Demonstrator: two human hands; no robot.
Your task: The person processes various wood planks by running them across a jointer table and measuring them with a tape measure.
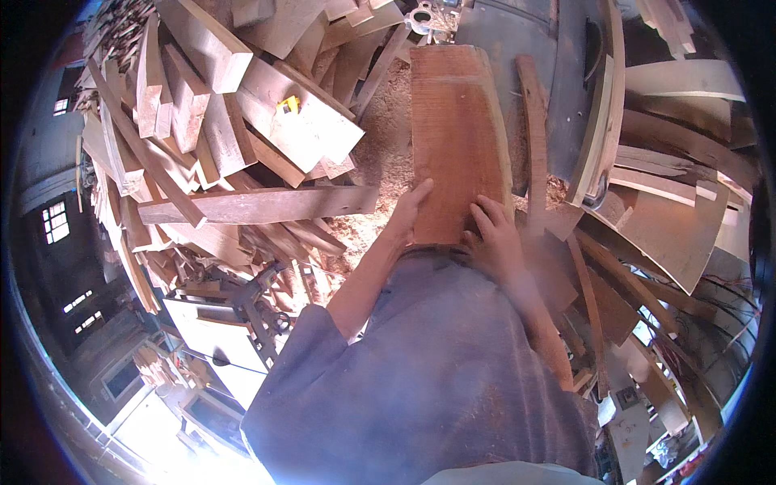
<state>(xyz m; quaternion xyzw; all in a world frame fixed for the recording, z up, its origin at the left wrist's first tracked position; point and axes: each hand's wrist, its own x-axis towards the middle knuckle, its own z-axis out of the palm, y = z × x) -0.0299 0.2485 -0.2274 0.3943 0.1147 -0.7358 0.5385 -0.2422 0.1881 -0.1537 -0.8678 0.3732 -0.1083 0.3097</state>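
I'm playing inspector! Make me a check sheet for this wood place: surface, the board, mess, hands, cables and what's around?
Surface: grey flat surface beyond the board; sawdust to its left.
Job's things: one reddish-brown board, pointing away from the person.
Clutter: wood pieces heaped on both sides; small yellow object on a pale plank.
Hands: left hand at the board's left edge; right hand on its near end.
Cables: thin wires, lower right.
Surroundings: bright window, far left.

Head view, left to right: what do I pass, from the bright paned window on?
Bright paned window → small yellow object → reddish-brown board → narrow wooden strip → pale curved board.
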